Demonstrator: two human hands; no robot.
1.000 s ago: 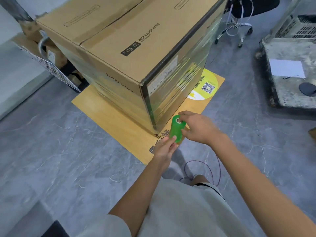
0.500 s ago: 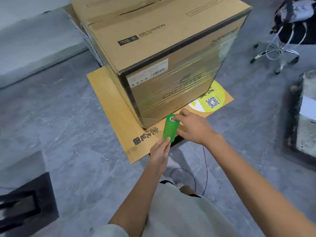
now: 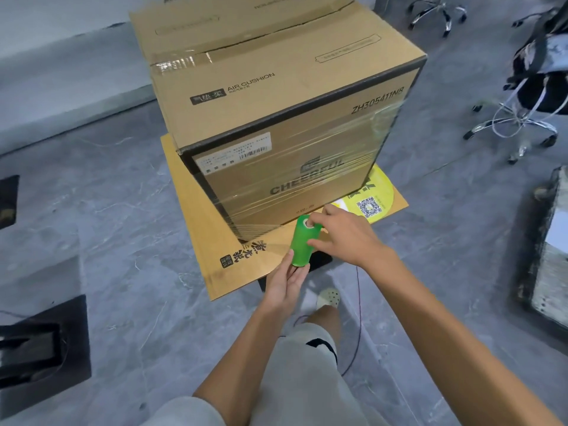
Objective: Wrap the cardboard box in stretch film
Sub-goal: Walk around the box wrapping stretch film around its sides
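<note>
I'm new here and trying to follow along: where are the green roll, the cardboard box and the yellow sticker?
green roll [image 3: 302,244], head view, middle of its side.
cardboard box [image 3: 307,87], head view, its top face.
yellow sticker [image 3: 384,192], head view, bare yellow part above the code square.

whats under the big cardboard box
A flat cardboard sheet lies under the cardboard box, sticking out on the near sides. A yellow QR-code sticker on the sheet runs partly beneath the box, which hides the rest of both.
</note>
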